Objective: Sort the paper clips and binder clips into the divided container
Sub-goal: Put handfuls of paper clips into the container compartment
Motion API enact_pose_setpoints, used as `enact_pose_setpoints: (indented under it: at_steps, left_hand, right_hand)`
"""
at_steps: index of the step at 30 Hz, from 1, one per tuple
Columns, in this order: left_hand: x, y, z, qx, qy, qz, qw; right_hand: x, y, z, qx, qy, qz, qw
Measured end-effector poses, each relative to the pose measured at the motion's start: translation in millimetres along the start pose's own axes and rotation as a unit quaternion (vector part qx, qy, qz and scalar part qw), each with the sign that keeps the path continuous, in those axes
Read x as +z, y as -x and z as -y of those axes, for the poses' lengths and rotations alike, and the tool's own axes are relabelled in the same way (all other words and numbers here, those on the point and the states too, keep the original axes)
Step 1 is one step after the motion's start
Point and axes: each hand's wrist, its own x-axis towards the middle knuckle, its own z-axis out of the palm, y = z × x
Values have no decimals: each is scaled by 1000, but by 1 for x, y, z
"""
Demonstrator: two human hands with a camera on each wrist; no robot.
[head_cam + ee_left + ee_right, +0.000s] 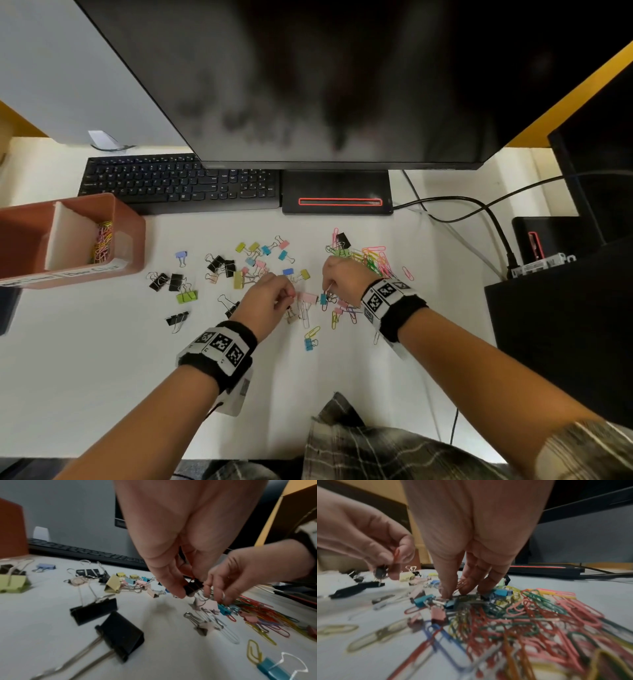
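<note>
A terracotta divided container (pixel 134 236) stands at the left; its right compartment holds coloured paper clips (pixel 102 240). Binder clips (pixel 219 264) of many colours lie scattered across the white desk. A tangle of paper clips (pixel 374 260) (pixel 539 615) lies to their right. My left hand (pixel 290 298) (pixel 187 592) hovers over the desk and pinches a small black binder clip (pixel 191 587) (pixel 380 573) with a red paper clip (pixel 396 555) hooked to it. My right hand (pixel 329 289) (pixel 453 595) reaches down at the pile's edge and pinches the wire handle of a small binder clip there.
A black keyboard (pixel 178 181) and a monitor (pixel 308 85) with its base (pixel 337 193) stand behind the clips. Cables (pixel 462 205) run at the back right, and a black box (pixel 561 325) stands by the right edge.
</note>
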Motion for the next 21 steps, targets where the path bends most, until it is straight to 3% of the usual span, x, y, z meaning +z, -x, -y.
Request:
enact_pose_setpoints:
  at_steps: [6, 11, 17, 21]
  left_hand:
    - [-15, 4, 6, -100, 97, -11, 990]
    - [-24, 8, 12, -120, 128, -25, 984]
    - [-24, 10, 22, -121, 144, -30, 982]
    - [-28, 9, 24, -103, 28, -29, 994]
  right_hand:
    - [4, 11, 2, -8, 20, 28, 999]
    - [9, 15, 3, 23, -26, 25, 999]
    - [11, 18, 6, 18, 18, 25, 999]
    - [10, 24, 4, 20, -9, 8, 1000]
